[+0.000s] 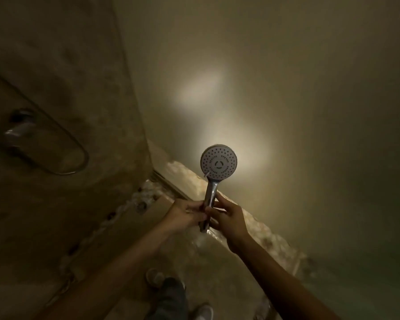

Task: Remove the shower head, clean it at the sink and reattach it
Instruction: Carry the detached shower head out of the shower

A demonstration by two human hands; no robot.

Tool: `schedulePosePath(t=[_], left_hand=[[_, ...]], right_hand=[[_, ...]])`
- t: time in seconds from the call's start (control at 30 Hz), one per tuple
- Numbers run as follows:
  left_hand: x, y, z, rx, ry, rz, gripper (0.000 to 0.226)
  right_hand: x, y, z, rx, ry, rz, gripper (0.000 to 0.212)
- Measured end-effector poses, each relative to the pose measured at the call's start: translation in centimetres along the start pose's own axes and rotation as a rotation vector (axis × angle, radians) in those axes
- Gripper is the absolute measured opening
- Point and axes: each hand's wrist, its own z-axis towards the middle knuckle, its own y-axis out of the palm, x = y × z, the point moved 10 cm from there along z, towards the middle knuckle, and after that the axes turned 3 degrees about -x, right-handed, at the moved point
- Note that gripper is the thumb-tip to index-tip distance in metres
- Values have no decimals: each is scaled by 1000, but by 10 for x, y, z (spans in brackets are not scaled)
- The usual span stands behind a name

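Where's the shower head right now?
Centre of the head view: the shower head is held upright, its handle gripped by the left hand and right hand, before the pale wall.

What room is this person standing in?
Most likely a dim bathroom shower stall. Both hands hold a round chrome shower head with a grey spray face, a looping metal shower hose hangs on the mottled beige tiled wall, and a fixture sits beside it.

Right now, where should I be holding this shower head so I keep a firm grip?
Grip the shower head by its slim chrome handle, below the wide round face. It stands upright, so wrap from the sides, as your left hand and right hand do.
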Motion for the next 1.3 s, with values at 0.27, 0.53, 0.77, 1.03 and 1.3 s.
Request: schedulePosePath(t=[0.27,0.53,0.77,1.03,1.3], left_hand=[[-20,128,20,-218,-140,82,36],[-28,230,30,-408,-222,116,26],[-59,323,23,-724,-303,354,34],[-114,408,-36,-1115,-398,578,39],[-164,480,-111,-1338,-442,743,40]], right_hand=[[37,-115,-79,239,14,149,55],[86,-174,-141,463,57,307,50],[145,-204,-205,768,96,482,35],[208,-200,-292,1086,153,787,36],[262,-192,-384,1384,171,965,39]])
